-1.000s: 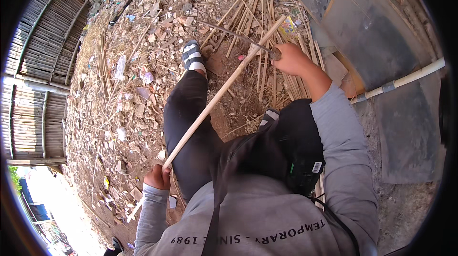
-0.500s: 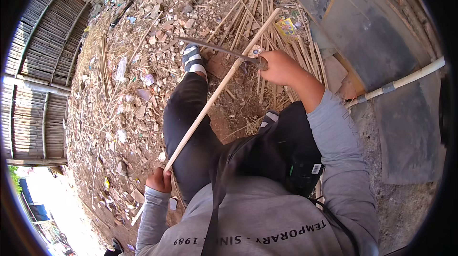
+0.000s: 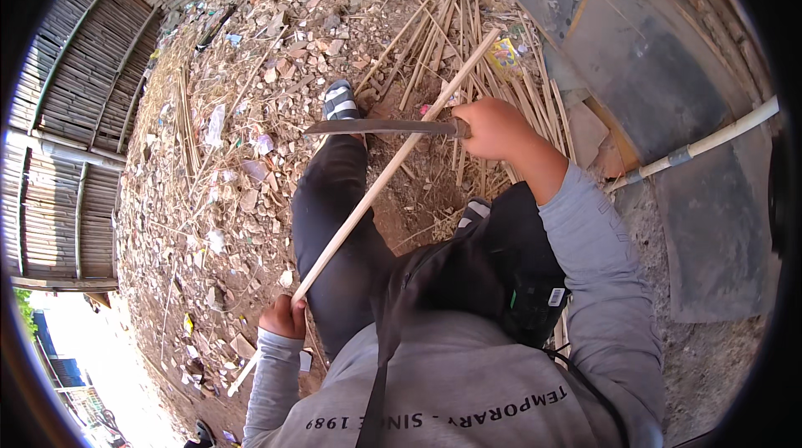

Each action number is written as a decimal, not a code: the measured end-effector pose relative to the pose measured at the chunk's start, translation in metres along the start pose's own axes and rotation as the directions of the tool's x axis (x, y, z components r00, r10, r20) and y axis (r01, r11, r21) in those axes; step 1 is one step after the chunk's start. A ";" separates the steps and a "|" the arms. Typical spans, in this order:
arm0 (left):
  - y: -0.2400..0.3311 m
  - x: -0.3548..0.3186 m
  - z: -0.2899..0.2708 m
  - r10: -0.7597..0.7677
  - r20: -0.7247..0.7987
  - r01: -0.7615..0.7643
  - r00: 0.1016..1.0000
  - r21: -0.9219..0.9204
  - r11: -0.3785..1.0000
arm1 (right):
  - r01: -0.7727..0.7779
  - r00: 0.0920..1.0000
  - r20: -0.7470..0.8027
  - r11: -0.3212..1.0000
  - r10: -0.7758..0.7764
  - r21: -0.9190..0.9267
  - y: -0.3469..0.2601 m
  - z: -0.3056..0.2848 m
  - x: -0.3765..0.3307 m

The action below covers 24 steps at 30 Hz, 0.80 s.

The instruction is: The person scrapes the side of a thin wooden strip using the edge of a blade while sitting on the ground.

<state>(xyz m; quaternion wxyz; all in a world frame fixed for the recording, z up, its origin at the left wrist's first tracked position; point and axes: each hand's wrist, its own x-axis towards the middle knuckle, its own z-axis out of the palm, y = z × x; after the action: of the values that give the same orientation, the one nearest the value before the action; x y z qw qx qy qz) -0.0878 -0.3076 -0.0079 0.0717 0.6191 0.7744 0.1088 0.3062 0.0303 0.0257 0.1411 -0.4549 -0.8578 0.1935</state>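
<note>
A long pale bamboo strip (image 3: 361,207) slants across my lap, from beyond my left wrist up to the far right. Near its lower end my left hand (image 3: 284,316) is closed around it. My right hand (image 3: 494,129) grips the handle of a machete (image 3: 376,126), whose dark blade points left and crosses the strip in its upper part, lying on or just over it. The fingers of my right hand are wrapped round the handle, close to the strip's right side.
Several split bamboo strips (image 3: 443,39) lie in a heap ahead. Rubble and litter (image 3: 242,122) cover the ground to the left, by a bamboo-slat wall (image 3: 83,55). Dark sheets (image 3: 626,64) and a pale pole (image 3: 710,143) lie at right. My legs (image 3: 334,206) are spread below the strip.
The machete has swung so its tip is lower and the blade lies more level, with its flat side more in view. My right hand and the strip's far end have dropped slightly.
</note>
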 end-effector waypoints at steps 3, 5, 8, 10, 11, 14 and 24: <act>0.010 0.013 0.004 0.001 -0.021 -0.002 1.000 -0.028 1.000 | -0.054 0.998 0.021 0.996 0.053 0.074 0.010 -0.003 0.003; 0.007 0.009 0.000 0.026 -0.008 -0.027 1.000 -0.040 0.999 | -0.060 0.998 0.002 0.997 0.060 0.040 0.006 -0.006 0.004; 0.002 0.001 0.000 0.023 0.053 -0.021 0.998 -0.040 0.999 | 0.004 0.999 -0.054 0.997 0.000 0.075 -0.012 -0.001 -0.004; 0.002 -0.002 0.001 0.027 0.044 -0.025 0.999 -0.046 0.999 | 0.083 0.996 -0.031 0.986 -0.088 -0.141 -0.026 -0.007 -0.008; -0.001 -0.001 0.003 -0.007 0.046 0.010 0.999 -0.060 0.998 | -0.033 0.999 0.017 0.999 0.033 -0.008 -0.020 -0.005 -0.002; 0.005 0.008 0.004 0.010 0.015 -0.009 1.000 -0.071 0.997 | -0.274 0.952 -0.088 0.945 0.293 0.180 0.029 -0.015 0.008; -0.007 0.013 -0.012 0.085 0.085 -0.081 0.993 -0.048 0.996 | -0.052 0.999 0.003 0.996 0.052 -0.075 0.003 -0.011 -0.010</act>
<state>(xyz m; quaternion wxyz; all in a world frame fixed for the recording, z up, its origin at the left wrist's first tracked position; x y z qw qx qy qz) -0.1001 -0.2973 0.0018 0.1147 0.6532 0.7415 0.1019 0.3191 0.0257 0.0336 0.1167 -0.4815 -0.8527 0.1658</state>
